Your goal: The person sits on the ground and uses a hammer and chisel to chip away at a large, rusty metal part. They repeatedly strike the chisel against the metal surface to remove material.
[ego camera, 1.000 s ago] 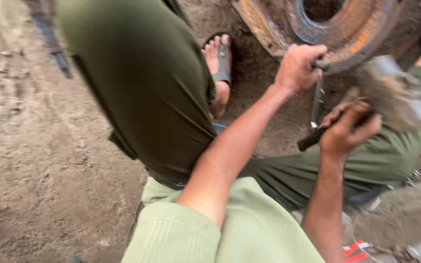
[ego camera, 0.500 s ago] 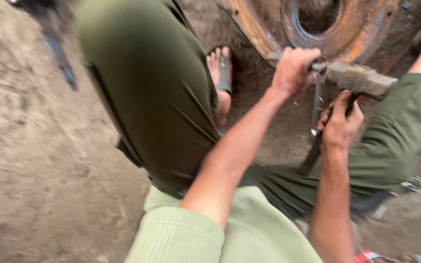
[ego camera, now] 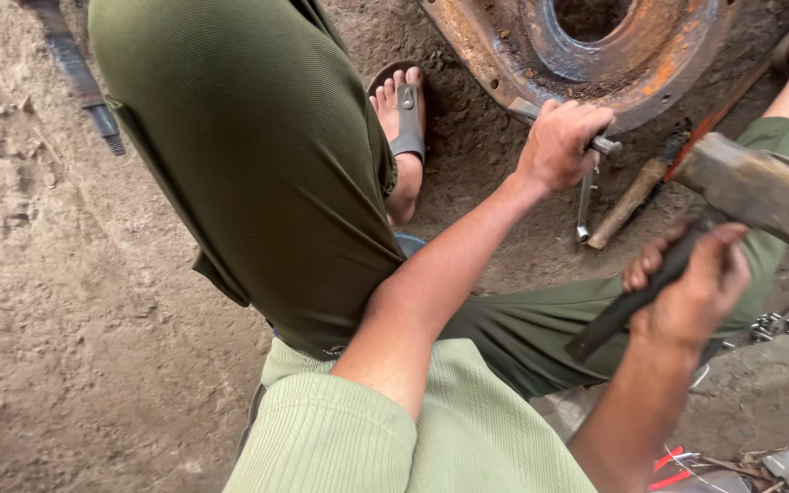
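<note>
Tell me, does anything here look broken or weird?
The big round metal part is rusty, orange and flaky around its hole. The hammer in the right hand has a worn, battered head. The left hand grips a metal rod against the rusty rim. A spanner lies in the dirt.

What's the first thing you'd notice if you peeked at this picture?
A big hammer in the right hand, raised at the right edge. Then the left hand pressing a metal chisel against the rusty round metal plate lying on the dirt at the top.
</note>
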